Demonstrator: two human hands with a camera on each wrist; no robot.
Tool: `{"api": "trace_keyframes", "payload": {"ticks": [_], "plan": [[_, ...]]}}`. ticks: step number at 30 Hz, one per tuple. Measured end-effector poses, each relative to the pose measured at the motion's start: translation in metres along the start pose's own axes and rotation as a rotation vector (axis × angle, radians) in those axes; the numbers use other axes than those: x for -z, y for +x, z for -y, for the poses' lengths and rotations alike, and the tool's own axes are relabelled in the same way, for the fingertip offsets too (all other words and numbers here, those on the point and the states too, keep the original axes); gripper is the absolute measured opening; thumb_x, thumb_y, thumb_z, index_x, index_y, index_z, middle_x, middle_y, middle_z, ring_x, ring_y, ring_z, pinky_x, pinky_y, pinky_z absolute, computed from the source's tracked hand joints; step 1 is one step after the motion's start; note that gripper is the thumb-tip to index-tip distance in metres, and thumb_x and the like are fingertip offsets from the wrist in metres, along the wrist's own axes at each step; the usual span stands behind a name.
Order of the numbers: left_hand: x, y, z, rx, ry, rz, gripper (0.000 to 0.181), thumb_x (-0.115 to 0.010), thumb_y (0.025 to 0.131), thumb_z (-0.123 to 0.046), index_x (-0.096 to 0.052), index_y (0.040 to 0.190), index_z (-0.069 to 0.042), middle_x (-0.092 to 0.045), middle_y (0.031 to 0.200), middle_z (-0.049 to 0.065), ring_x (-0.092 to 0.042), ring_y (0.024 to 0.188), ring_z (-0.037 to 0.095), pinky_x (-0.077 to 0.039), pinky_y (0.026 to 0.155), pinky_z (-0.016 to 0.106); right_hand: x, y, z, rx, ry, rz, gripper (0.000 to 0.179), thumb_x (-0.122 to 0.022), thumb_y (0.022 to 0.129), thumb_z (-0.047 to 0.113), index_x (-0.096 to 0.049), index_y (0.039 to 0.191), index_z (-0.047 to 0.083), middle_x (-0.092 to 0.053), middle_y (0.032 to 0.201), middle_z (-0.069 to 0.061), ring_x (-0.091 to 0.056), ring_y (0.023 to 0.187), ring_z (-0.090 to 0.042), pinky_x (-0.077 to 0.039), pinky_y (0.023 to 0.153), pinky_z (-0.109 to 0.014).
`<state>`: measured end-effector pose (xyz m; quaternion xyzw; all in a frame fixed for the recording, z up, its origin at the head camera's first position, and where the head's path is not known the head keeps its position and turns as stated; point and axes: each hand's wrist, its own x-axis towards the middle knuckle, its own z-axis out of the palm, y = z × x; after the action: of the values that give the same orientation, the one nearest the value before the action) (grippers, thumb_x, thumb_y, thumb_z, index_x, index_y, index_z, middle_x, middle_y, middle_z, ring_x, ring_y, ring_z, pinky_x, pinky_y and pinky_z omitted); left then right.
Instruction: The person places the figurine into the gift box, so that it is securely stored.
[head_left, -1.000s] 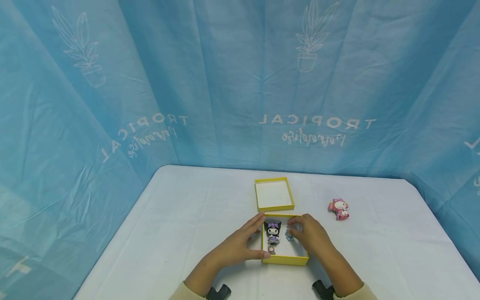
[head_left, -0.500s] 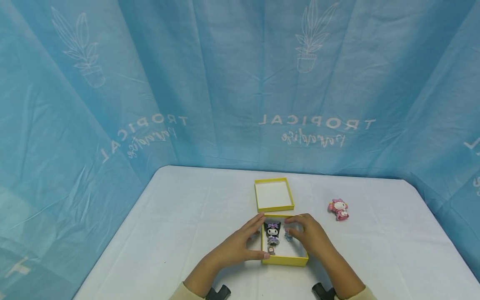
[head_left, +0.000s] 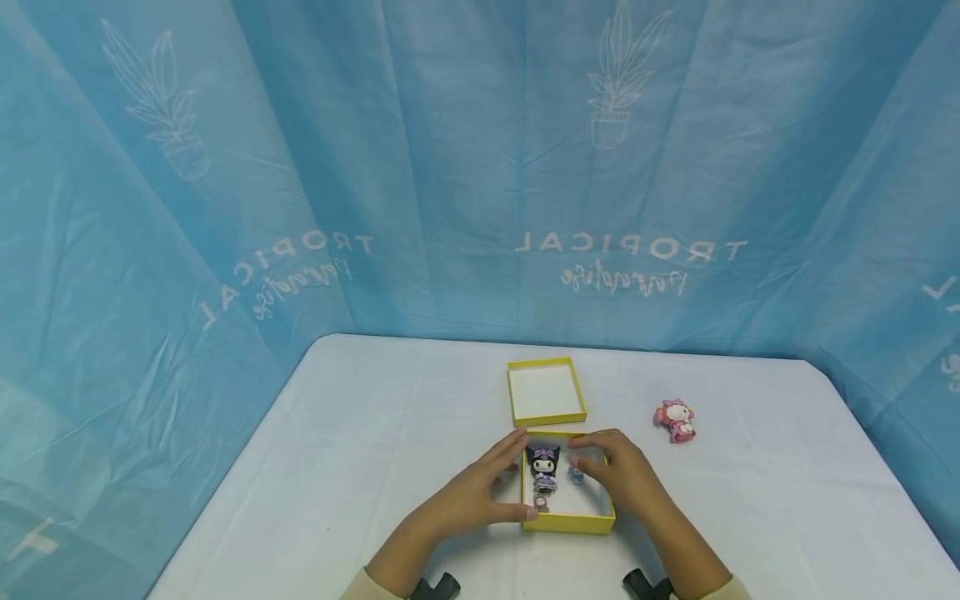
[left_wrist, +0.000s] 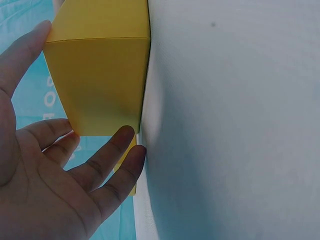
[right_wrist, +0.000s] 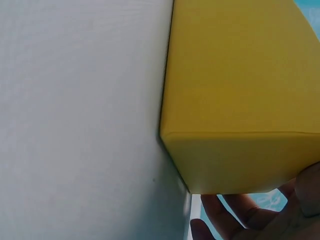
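On the table stands an open yellow box (head_left: 570, 523) with a white interior. My left hand (head_left: 468, 496) holds its left side, thumb at the near corner and fingertips at the far corner; in the left wrist view fingers (left_wrist: 107, 157) reach along the box wall (left_wrist: 95, 85). Inside lie a black-and-purple figurine (head_left: 543, 468), a small brown figurine (head_left: 541, 502) below it, and a small blue figurine (head_left: 576, 475). My right hand (head_left: 622, 471) reaches over the right wall, thumb and index finger apart just above the blue figurine. In the right wrist view the box (right_wrist: 240, 75) hides much of that hand.
The yellow lid (head_left: 547, 419) lies inside-up behind the box. A pink figurine (head_left: 677, 420) lies on the white tablecloth (head_left: 375, 417) to the right. A blue printed curtain (head_left: 450, 167) hangs behind and beside the table.
My right thumb and index finger have shifted slightly left and away from the blue figurine, which shows a little more. My left hand stays at the box.
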<state>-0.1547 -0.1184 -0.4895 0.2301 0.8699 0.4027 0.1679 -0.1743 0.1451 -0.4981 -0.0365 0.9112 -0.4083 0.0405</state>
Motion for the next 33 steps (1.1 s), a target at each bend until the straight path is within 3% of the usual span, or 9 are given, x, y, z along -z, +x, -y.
{"api": "trace_keyframes", "payload": {"ticks": [6, 16, 25, 33], "plan": [[-0.001, 0.001, 0.000, -0.011, -0.015, 0.006, 0.103, -0.076, 0.082, -0.060, -0.017, 0.162, -0.036, -0.006, 0.172, -0.013, -0.044, 0.146, 0.022, -0.041, 0.118, 0.047, 0.001, -0.002, 0.000, 0.010, -0.012, -0.022, 0.019, -0.076, 0.091, 0.026, -0.078, 0.110, 0.027, -0.064, 0.129, -0.005, -0.057, 0.130, -0.032, -0.043, 0.110, -0.060], [0.000, 0.000, 0.000, 0.008, 0.022, -0.006, 0.103, -0.074, 0.081, -0.063, -0.015, 0.162, -0.039, -0.006, 0.171, -0.016, -0.043, 0.147, 0.022, -0.040, 0.118, 0.049, 0.005, 0.002, -0.002, 0.049, 0.033, 0.006, 0.019, -0.077, 0.090, 0.028, -0.077, 0.110, 0.031, -0.064, 0.130, 0.000, -0.056, 0.132, -0.030, -0.043, 0.112, -0.058], [0.000, 0.001, -0.001, 0.003, 0.014, -0.010, 0.104, -0.076, 0.080, -0.062, -0.017, 0.162, -0.037, -0.006, 0.171, -0.017, -0.043, 0.147, 0.022, -0.043, 0.117, 0.045, 0.019, 0.001, 0.000, 0.096, 0.145, 0.017, 0.024, -0.075, 0.092, 0.024, -0.075, 0.116, 0.022, -0.064, 0.132, -0.003, -0.055, 0.131, -0.028, -0.047, 0.112, -0.053], [0.000, 0.001, -0.002, 0.007, 0.011, -0.010, 0.103, -0.077, 0.080, -0.060, -0.017, 0.162, -0.038, -0.006, 0.171, -0.018, -0.044, 0.146, 0.020, -0.040, 0.119, 0.048, 0.027, 0.001, -0.001, 0.145, 0.150, -0.040, 0.032, -0.074, 0.093, 0.028, -0.071, 0.124, 0.022, -0.064, 0.131, -0.002, -0.058, 0.128, -0.027, -0.051, 0.108, -0.050]]}}
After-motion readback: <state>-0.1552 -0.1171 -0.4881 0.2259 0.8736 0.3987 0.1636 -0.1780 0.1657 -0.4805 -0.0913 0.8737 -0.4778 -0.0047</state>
